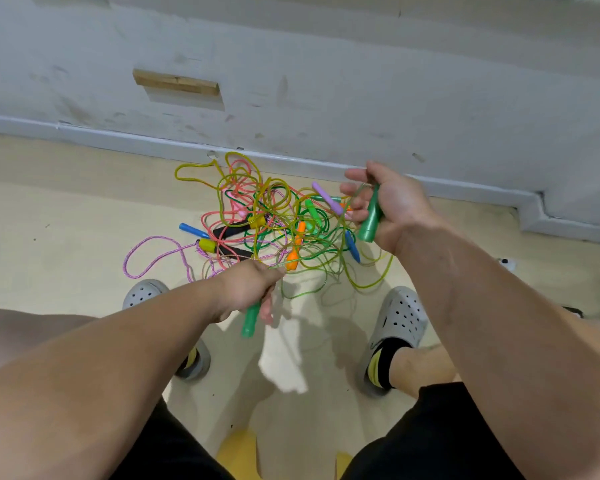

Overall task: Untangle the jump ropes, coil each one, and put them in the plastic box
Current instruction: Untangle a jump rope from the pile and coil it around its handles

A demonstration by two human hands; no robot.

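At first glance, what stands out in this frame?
A tangle of multicoloured plastic jump ropes sprawls on the beige floor by the white wall. The left hand grips one green plastic handle low at centre; the right hand grips a second green handle higher, to the right.

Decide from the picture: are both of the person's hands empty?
No. The left hand grips a green handle, and the right hand grips the other green handle.
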